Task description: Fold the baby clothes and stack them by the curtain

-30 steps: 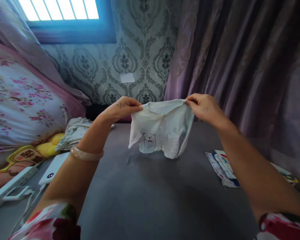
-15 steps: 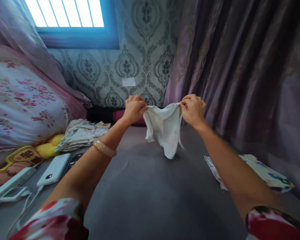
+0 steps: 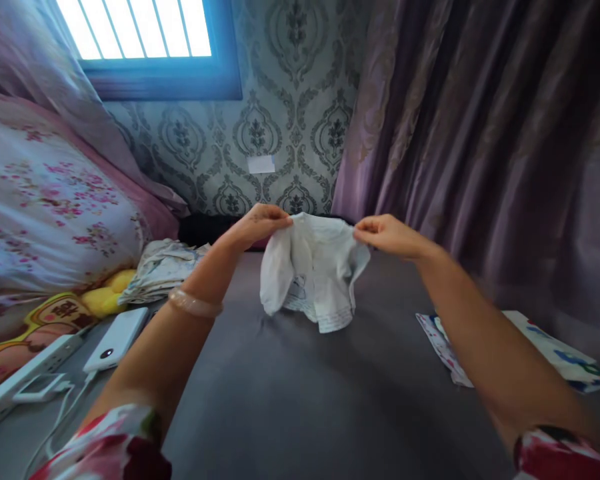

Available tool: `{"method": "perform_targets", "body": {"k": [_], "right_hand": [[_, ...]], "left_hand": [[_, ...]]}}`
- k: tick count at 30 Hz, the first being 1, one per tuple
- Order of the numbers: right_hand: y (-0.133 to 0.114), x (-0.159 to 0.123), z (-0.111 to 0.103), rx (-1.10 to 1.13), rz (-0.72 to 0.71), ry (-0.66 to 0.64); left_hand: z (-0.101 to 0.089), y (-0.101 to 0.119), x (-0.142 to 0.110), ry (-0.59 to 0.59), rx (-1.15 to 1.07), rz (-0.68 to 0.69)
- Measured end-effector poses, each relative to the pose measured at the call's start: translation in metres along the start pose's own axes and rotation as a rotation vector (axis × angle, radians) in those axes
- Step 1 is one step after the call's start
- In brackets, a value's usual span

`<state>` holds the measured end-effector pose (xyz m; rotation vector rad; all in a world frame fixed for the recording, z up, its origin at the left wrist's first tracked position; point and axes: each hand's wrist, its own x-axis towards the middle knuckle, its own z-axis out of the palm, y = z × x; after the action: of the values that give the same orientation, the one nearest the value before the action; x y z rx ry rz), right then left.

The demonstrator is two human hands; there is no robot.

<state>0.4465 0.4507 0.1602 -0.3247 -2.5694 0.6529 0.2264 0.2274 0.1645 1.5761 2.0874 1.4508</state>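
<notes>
A small white long-sleeved shirt, opened out with a faint print near its lower edge, hangs over the grey sheet. My left hand pinches it at one shoulder, fingers closed on the fabric. At the opposite shoulder, my right hand grips the cloth between thumb and fingers. The sleeves droop at both sides, and the hem hangs close to the sheet; whether it touches, I cannot tell. A pale bangle circles my left forearm.
Crumpled pale clothes lie at left beside a yellow plush item. Nearer are a white power bank and a power strip with cables. Folded patterned cloth rests at right, partly behind my forearm. Purple curtains hang behind.
The shirt has spread from a bunched, narrow shape to a wider one, showing its sleeves and print. Both my hands have lowered slightly and turned, still holding it.
</notes>
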Motion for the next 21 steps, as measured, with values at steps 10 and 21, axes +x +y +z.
{"method": "perform_targets", "body": {"k": [10, 21], "right_hand": [[-0.011, 0.013, -0.005, 0.157, -0.017, -0.061], [-0.013, 0.005, -0.007, 0.359, -0.076, -0.143]], "left_hand": [[0.007, 0.004, 0.002, 0.002, -0.094, -0.043], [0.013, 0.0, 0.003, -0.092, -0.278, 0.046]]}}
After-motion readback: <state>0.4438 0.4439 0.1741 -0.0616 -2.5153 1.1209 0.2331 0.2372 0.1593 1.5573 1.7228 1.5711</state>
